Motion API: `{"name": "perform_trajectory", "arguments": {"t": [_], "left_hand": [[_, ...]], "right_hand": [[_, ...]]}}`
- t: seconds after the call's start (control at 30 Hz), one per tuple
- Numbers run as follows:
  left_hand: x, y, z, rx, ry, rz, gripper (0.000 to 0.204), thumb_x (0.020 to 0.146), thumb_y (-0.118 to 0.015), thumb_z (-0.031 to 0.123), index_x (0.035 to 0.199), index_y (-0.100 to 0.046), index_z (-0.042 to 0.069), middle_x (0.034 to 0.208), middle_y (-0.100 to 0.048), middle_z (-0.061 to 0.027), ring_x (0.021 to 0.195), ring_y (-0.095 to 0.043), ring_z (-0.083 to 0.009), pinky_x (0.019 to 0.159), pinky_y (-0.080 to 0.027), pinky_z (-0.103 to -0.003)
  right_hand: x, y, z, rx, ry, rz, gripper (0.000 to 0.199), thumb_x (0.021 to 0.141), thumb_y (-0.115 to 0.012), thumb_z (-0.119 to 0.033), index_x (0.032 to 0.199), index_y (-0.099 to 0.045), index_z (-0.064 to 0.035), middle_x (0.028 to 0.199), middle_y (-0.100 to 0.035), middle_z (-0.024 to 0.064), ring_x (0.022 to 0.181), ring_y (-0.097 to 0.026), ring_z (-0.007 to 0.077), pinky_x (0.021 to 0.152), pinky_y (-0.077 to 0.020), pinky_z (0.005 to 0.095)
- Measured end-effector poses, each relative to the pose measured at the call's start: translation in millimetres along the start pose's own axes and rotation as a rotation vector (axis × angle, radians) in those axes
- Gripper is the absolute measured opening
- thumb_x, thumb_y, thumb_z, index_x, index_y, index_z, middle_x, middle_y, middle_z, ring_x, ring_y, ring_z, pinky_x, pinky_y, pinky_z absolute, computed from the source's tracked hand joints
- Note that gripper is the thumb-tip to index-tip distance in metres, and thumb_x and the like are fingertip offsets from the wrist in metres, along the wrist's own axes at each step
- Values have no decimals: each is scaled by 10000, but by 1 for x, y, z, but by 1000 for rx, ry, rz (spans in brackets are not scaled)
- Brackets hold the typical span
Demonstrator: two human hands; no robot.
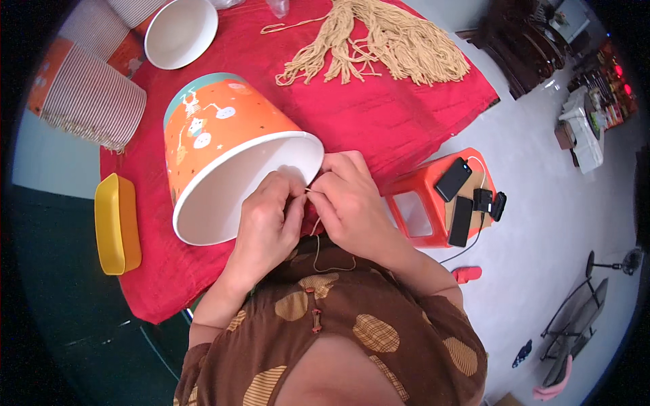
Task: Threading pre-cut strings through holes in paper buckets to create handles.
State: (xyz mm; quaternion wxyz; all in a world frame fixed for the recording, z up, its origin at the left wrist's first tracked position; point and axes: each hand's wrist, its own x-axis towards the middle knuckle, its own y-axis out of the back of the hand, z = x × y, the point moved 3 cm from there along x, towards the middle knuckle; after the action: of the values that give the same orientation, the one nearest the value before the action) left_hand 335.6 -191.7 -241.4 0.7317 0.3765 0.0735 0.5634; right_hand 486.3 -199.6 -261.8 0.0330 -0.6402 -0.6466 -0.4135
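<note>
An orange paper bucket (237, 115) with a white inside and a teal base band lies on its side, its mouth toward me. At the right part of its rim, my left hand (271, 213) and my right hand (349, 196) meet with fingertips pinched together. Between them runs a thin tan cord (316, 250), whose loose end hangs down in front of my shirt. Both hands are closed on this cord at the bucket's edge. My fingers hide just how it passes the rim.
A bundle of tan cords (399, 40) lies at the far right of the red cloth (352, 115). Stacked buckets (95, 95) and a white-lined bucket (181, 34) stand far left. A yellow tray (116, 223) sits at the left edge. Phones rest on an orange stool (413, 216).
</note>
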Motion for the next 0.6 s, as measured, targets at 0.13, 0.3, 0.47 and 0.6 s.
{"name": "perform_trajectory", "arguments": {"t": [0.13,0.3,0.47,0.6], "left_hand": [[1,3,-2,-90,75,5,100,827,-634,-79,847,-558,-17,783,-584,-161,698,-602,-325,655,-484,-376],[-4,-2,-10,-211,170,42,85,832,-635,-72,840,-572,-17,776,-595,-135,687,-601,-262,644,-477,-338],[-6,-3,-14,-252,192,61,81,834,-637,-69,832,-575,-17,774,-604,-122,682,-606,-230,636,-477,-327],[-5,-2,-11,-253,178,64,78,840,-634,-68,839,-573,-20,772,-602,-121,683,-607,-226,639,-481,-329]], "right_hand": [[-1,7,-1,-38,-7,35,70,816,-663,4,855,-604,8,994,-583,144,933,-542,341,807,-460,415],[-10,9,-3,36,-122,-6,71,856,-651,-10,891,-591,4,896,-569,142,772,-607,353,658,-510,446],[-12,5,-8,181,-332,-34,158,908,-625,37,1055,-568,26,905,-665,127,691,-644,130,603,-503,295],[-14,-8,-5,360,-403,-47,327,881,-631,-2,1176,-489,-9,838,-662,186,743,-690,358,653,-547,415]]}}
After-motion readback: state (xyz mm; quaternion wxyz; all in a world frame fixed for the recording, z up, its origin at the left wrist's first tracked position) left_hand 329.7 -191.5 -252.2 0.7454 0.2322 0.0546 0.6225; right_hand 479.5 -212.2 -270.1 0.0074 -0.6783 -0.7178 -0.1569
